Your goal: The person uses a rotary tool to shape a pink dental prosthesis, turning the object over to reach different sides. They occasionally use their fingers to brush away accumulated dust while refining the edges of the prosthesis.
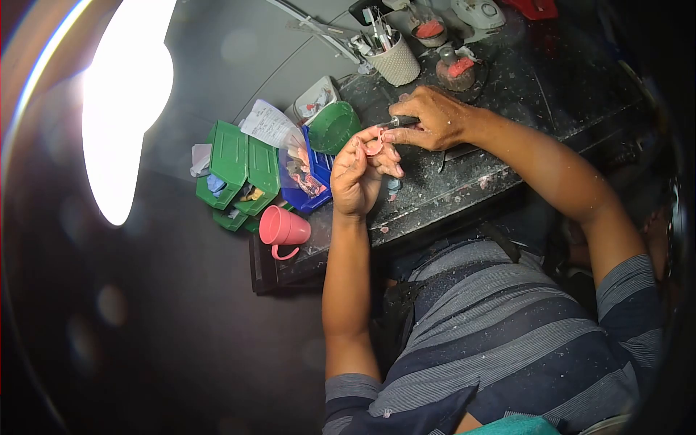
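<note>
My left hand (353, 174), palm up with curled fingers, holds a small pink curved piece (374, 148) that looks like a denture plate. Just to its right, my right hand (438, 119) is closed around a slim dark tool (404, 121) with a silvery band. The tool points left toward the pink piece, and the fingers of both hands come close together there. Its working tip is too small to make out. On the dark worktop (464, 174) below the hands lies a small grey-blue lump (394, 185).
Green bins (226, 156) and a blue bin (319, 170) stand left of my hands, beside a pink mug (285, 226) near the table edge. Behind are a white cup of tools (397, 61) and a jar with pink material (457, 72). A bright lamp (127, 109) hangs upper left.
</note>
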The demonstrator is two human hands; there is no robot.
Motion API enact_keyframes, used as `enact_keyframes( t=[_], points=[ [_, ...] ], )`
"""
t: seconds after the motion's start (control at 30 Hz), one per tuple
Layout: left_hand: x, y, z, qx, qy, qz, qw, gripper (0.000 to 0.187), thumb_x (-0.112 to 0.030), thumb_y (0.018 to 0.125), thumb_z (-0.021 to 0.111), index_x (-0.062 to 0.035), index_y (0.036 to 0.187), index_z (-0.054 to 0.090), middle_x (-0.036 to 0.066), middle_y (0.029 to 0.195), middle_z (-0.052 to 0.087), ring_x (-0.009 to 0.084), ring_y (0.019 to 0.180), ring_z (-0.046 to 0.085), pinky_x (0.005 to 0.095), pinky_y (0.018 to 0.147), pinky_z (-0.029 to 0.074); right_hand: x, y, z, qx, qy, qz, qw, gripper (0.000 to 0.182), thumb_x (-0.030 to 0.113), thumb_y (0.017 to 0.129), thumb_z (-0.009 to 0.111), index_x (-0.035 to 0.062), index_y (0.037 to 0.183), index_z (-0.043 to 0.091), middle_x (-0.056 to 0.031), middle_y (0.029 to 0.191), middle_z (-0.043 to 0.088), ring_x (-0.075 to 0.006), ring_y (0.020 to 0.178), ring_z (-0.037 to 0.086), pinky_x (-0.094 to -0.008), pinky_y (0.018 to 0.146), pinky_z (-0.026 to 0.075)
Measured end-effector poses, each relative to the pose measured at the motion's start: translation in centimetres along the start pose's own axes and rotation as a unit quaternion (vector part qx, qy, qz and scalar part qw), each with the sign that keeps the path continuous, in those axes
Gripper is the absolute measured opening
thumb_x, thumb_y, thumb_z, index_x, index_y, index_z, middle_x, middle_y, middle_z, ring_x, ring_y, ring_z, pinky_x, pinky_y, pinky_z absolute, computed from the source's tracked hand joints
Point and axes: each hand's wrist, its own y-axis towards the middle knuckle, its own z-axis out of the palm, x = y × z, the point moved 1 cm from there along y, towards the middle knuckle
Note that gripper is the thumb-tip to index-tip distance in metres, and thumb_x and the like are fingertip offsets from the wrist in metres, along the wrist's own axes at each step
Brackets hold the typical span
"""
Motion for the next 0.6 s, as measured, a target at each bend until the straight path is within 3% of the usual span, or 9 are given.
enact_keyframes(
  t=[0.3, 0.37, 0.6],
  points=[
    [0.03, 0.01, 0.06, 0.001, -0.008, -0.005, 1.0, 0.052, -0.03, 0.11, 0.051, 0.0132, 0.139, 0.045, 0.027, 0.104, 0.068, 0.0319, 0.084, 0.073, 0.0388, 0.076, 0.063, -0.11, 0.08, 0.09, 0.003, 0.001, -0.005, 1.0, 0.051, 0.043, 0.093, 0.075, -0.0034, 0.074, 0.063, -0.0216, 0.058, 0.056, -0.0349, 0.052, 0.058, -0.0445, 0.052, 0.042],
    [0.03, 0.03, -0.01, 0.0, -0.009, -0.004, 1.0, 0.053, -0.03, 0.11, 0.051, 0.0132, 0.139, 0.045, 0.027, 0.104, 0.068, 0.032, 0.084, 0.073, 0.0389, 0.076, 0.063, 0.01, 0.09, 0.06, -0.001, 0.008, 0.011, 1.0, 0.064, 0.057, 0.094, 0.067, -0.001, 0.067, 0.061, -0.0214, 0.054, 0.054, -0.0381, 0.051, 0.058, -0.0468, 0.054, 0.045],
    [0.02, 0.03, 0.09, 0.002, -0.02, -0.001, 1.0, 0.051, -0.029, 0.111, 0.049, 0.0139, 0.139, 0.045, 0.026, 0.104, 0.068, 0.0324, 0.083, 0.073, 0.0383, 0.075, 0.063, -0.01, 0.11, 0.05, -0.001, 0.004, 0.014, 1.0, 0.064, 0.057, 0.094, 0.067, -0.0008, 0.067, 0.061, -0.0215, 0.054, 0.054, -0.0382, 0.052, 0.058, -0.0469, 0.055, 0.046]
  ],
)
